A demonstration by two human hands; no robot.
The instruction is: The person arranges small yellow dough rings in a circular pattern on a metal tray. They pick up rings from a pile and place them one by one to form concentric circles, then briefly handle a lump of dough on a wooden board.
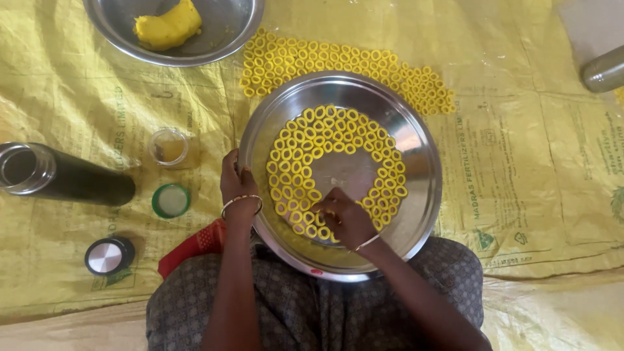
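You are looking straight down at a floor covered by yellow woven plastic sheeting (533, 169), creased and printed with faint green markings. Several sheets overlap; a seam runs along the near edge. At the upper right corner, a patch of bare grey floor (585, 23) shows. Lighting is soft, even daylight with weak shadows.

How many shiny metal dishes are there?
2. A big steel plate sits on the person's lap, with the left hand on its rim. A steel bowl holding yellow dough is at the top left, partly cut off.
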